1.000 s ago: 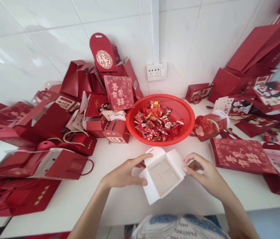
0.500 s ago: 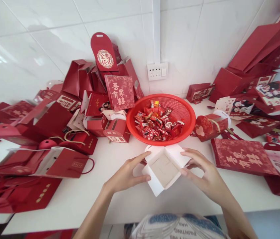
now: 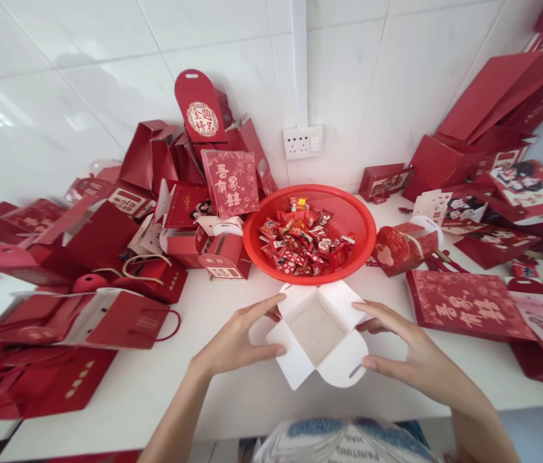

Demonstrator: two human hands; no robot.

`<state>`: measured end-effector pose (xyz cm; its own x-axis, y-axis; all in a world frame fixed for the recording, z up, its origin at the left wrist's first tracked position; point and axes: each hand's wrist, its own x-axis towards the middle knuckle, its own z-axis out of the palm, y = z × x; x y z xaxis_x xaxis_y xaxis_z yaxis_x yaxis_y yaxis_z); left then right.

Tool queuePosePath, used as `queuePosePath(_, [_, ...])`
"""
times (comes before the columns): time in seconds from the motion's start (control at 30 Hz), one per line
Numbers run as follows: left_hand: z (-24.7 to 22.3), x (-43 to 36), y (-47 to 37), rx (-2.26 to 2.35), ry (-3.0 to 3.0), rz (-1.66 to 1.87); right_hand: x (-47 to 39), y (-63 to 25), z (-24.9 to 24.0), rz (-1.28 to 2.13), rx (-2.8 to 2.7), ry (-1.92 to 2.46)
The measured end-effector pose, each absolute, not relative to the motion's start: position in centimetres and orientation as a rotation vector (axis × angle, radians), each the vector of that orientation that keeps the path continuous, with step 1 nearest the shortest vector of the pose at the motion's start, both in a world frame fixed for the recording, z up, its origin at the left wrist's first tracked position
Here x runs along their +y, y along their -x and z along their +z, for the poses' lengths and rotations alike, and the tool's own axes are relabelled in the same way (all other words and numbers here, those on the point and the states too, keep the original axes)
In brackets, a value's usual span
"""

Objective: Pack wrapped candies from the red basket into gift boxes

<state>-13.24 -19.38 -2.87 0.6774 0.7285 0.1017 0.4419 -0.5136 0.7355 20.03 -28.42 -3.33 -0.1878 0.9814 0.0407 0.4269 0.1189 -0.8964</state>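
Note:
An unfolded box (image 3: 318,326) with a white inside stands on the white table, its flaps spread outward and nothing inside it. My left hand (image 3: 245,334) is at its left side, thumb and fingers apart around the left flap corners. On the other side my right hand (image 3: 403,350) has its fingertips at the right flaps, the thumb beside the slotted rounded flap. Both hands touch the box lightly at its edges. Just behind it, a red plastic basket (image 3: 366,247) holds several wrapped candies (image 3: 300,244).
Red gift boxes and bags (image 3: 107,238) are heaped at the left. More red boxes (image 3: 449,161) are piled at the right, with a flat red box (image 3: 468,305) nearer. A wall socket (image 3: 302,142) is behind the basket. The table's front edge (image 3: 232,437) lies near me.
The rounded slotted flap at the front right has swung outward, so the box is open on all sides. My right hand has moved slightly right, with its thumb lower.

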Motion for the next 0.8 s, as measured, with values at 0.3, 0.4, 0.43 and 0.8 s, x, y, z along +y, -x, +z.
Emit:
queuePosePath(0.3, [-0.3,-18.1,13.9,0.807,-2.254,0.687,-27.4,-20.6,-1.7,0.814,-1.758,1.425])
queuePosePath(0.4, [0.8,-16.5,13.5,0.884,-2.296,0.797,-25.9,-20.9,-0.2,0.683,-1.757,1.451])
queuePosePath(0.43, [1.3,-15.8,13.3,0.916,-2.308,0.824,-25.1,-21.0,0.4,0.648,-1.757,1.448])
queuePosePath(0.8, [1.7,-3.8,7.5,1.021,-2.429,0.566,-5.1,-19.5,1.3,0.728,-2.044,1.553])
